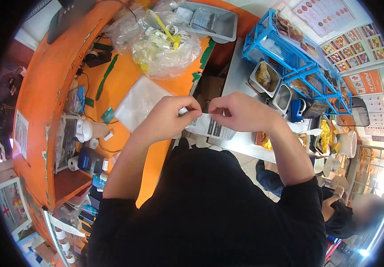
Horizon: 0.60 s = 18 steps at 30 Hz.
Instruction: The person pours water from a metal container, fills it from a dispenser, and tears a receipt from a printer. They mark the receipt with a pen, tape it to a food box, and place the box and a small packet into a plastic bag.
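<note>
A white printed paper label (pixel 218 130) with black blocks of text hangs between my two hands. My left hand (pixel 167 115) pinches its left top edge between thumb and index finger, and a small white piece shows by that finger. On the other side, my right hand (pixel 247 113) grips the top edge with fingertips pressed together. A stack of clear plastic bags (pixel 137 100) lies on the orange counter (pixel 123 82), just beyond my left hand.
Bundled plastic bags (pixel 167 55) and a grey bin (pixel 227 26) are at the back. Metal pans (pixel 282 98) and a blue rack (pixel 290 66) stand on the steel counter at right. A white-lidded cup (pixel 84 130) is at left. Another person (pixel 341 213) is at lower right.
</note>
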Each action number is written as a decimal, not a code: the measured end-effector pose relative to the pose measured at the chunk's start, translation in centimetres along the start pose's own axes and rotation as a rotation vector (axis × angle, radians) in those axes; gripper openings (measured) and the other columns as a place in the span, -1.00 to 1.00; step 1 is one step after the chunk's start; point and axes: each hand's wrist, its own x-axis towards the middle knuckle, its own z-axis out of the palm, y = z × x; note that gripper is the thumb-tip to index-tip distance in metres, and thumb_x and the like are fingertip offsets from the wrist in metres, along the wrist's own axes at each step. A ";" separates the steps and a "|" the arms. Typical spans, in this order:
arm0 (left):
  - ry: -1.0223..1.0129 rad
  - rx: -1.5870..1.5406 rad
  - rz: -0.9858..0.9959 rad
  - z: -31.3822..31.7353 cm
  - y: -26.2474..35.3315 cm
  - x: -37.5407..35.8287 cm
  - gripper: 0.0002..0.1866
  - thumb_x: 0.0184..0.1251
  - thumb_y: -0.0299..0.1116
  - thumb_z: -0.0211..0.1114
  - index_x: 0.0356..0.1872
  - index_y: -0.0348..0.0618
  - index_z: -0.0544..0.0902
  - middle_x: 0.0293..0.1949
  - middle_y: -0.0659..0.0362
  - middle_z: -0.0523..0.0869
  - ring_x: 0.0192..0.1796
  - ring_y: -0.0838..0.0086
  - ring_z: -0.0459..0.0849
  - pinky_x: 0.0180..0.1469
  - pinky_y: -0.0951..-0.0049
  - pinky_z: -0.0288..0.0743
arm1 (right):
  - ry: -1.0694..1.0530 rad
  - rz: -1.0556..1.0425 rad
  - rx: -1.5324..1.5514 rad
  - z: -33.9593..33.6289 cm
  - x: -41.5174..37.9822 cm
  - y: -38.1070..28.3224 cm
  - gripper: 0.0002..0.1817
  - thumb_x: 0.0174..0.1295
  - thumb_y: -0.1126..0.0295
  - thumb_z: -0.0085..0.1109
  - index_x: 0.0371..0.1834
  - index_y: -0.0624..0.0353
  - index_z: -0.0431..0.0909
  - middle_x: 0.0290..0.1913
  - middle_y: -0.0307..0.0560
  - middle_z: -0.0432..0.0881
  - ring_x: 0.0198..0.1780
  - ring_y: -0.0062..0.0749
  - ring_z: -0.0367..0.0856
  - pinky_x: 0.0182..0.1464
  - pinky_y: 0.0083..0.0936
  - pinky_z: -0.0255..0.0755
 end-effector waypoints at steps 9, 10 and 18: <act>0.189 -0.319 0.041 2.8 -3.3 0.0 -0.88 0.51 -0.42 0.37 -0.10 -0.25 0.73 -0.26 0.28 0.73 -0.22 0.63 0.65 -0.24 0.52 0.56 | 0.193 -0.035 0.154 2.0 0.6 0.4 -0.86 0.41 0.40 0.30 -0.15 0.23 0.77 -0.38 0.01 0.75 -0.42 -0.28 0.65 -0.28 -0.40 0.51; 0.217 -0.534 -0.110 3.4 -3.6 -0.2 -0.87 0.50 -0.41 0.38 -0.07 -0.24 0.73 -0.25 0.29 0.73 -0.19 0.64 0.65 -0.20 0.54 0.56 | 0.252 -0.040 0.183 2.6 0.6 0.8 -0.87 0.41 0.42 0.31 -0.14 0.24 0.77 -0.37 0.00 0.76 -0.40 -0.35 0.65 -0.27 -0.42 0.51; -0.047 -0.546 -0.166 1.6 -3.1 -2.0 -0.76 0.43 -0.33 0.46 0.01 -0.19 0.73 -0.24 0.27 0.74 -0.15 0.62 0.65 -0.06 0.51 0.54 | 0.131 0.083 0.363 2.4 -0.5 1.5 -0.81 0.42 0.32 0.34 -0.10 0.23 0.76 -0.31 -0.03 0.79 -0.31 -0.40 0.72 -0.17 -0.42 0.56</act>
